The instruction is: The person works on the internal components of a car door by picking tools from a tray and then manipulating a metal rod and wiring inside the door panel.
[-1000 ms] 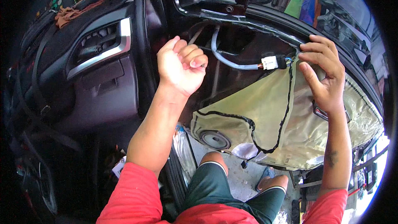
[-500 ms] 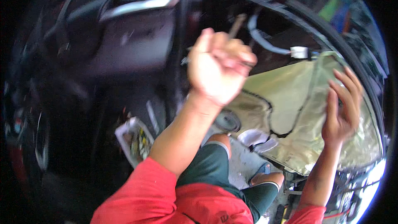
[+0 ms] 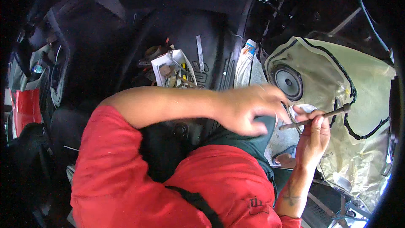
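My right hand [image 3: 313, 133] is closed round a rusty brown metal rod [image 3: 331, 113] with a thicker, socket-like end, pinching it between thumb and fingers. The rod slants from its thick end at upper right down toward my left hand. Blurred by motion, my left hand [image 3: 257, 109] is beside the rod's thinner end with thumb and fingers apart. I see nothing held in it. Behind the hands, a car door's inner side is covered by a yellowish plastic sheet [image 3: 367, 78] edged with black sealant. A round speaker [image 3: 288, 82] is set in that door.
A white box [image 3: 158, 69] with several tools stands on the dark car floor to the left. Near it lies a flat metal strip [image 3: 199, 52]. A white wrapped thing [image 3: 244, 65] with a blue band rests by the door sill. My sandalled foot [image 3: 286, 159] is below.
The rod has gone from my left fist to my right hand. My left hand has opened and come down beside it. The view has swung toward the car floor.
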A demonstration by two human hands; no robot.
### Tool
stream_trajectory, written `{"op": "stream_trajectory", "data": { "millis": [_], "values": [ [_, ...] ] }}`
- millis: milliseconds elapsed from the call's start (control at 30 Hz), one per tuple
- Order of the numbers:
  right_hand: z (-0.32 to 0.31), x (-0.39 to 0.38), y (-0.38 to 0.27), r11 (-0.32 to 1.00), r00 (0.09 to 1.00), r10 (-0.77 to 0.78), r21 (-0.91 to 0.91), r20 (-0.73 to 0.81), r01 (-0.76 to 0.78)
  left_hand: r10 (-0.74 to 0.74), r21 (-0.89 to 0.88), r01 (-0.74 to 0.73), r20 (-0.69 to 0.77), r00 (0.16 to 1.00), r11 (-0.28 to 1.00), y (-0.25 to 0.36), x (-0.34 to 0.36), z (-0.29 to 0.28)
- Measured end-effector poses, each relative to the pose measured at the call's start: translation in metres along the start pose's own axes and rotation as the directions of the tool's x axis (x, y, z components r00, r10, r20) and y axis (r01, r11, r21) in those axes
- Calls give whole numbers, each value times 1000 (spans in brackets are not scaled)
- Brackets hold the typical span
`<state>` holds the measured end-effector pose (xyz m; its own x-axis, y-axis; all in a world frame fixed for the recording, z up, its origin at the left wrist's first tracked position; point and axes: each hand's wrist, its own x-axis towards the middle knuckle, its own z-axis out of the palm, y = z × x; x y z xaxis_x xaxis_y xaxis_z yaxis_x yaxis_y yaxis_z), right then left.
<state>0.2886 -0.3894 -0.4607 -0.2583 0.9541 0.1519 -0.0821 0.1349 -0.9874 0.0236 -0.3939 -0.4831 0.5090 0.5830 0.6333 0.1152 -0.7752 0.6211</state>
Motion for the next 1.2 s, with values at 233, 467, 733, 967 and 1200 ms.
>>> {"op": "stream_trajectory", "data": {
  "millis": [233,467,733,967,1200],
  "values": [
    [18,-25,60,776,877,455,-552,156,-305,-831,402,792,-118,543,460,-181,-127,-36],
    [44,-26,78,756,847,512,-545,144,-364,-697,566,642,-157,699,517,-215,-160,7],
    [42,-11,70,820,962,236,-559,134,-123,-823,-340,798,108,558,497,-129,-63,-29],
    [42,-15,25,874,991,32,-485,133,37,-735,-806,470,67,675,358,-39,-15,-27],
    [37,-13,16,876,995,-72,-474,64,94,-705,-747,458,-20,709,482,-33,-9,-6]
  ]
}}
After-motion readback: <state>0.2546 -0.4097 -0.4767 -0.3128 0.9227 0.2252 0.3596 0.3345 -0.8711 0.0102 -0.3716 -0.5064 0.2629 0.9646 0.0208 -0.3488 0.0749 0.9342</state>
